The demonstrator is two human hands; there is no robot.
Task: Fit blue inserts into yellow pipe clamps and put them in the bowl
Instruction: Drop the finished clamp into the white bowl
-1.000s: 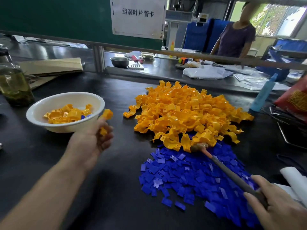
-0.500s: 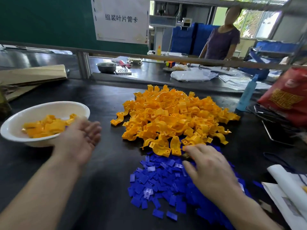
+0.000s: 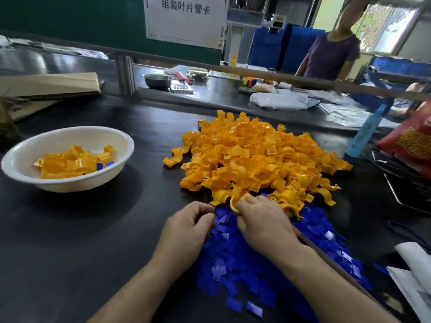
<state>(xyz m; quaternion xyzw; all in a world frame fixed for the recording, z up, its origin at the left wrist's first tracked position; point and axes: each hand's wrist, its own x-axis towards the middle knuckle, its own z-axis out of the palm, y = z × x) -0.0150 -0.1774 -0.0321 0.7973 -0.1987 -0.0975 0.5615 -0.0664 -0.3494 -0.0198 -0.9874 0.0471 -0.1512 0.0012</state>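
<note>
- Right hand (image 3: 263,220) lies palm down at the seam where the two heaps meet, its fingers curled round a single yellow clamp (image 3: 235,202) at the near edge of the pile of yellow pipe clamps (image 3: 256,164).
- That clamp curves over the fingertips and touches neighbouring clamps on its far side.
- Left hand (image 3: 189,227) sits just left of the right hand, almost touching it. Its fingers are curled, with the tips at the far-left edge of the heap of blue inserts (image 3: 233,264). Whether they pinch an insert cannot be told.
- Blue inserts spread from under both wrists toward the near right, with a few loose ones at the near edge.
- The white bowl (image 3: 77,185) stands on the dark table (image 3: 70,241), well apart to the far left of both hands. It holds a shallow layer of clamps (image 3: 70,164), with blue showing in some.
- A dark tool handle (image 3: 312,245) lies across the blue heap beside the right forearm.
- Far right, a blue bottle (image 3: 363,134) stands upright, and another person (image 3: 331,54) is behind the far bench.
</note>
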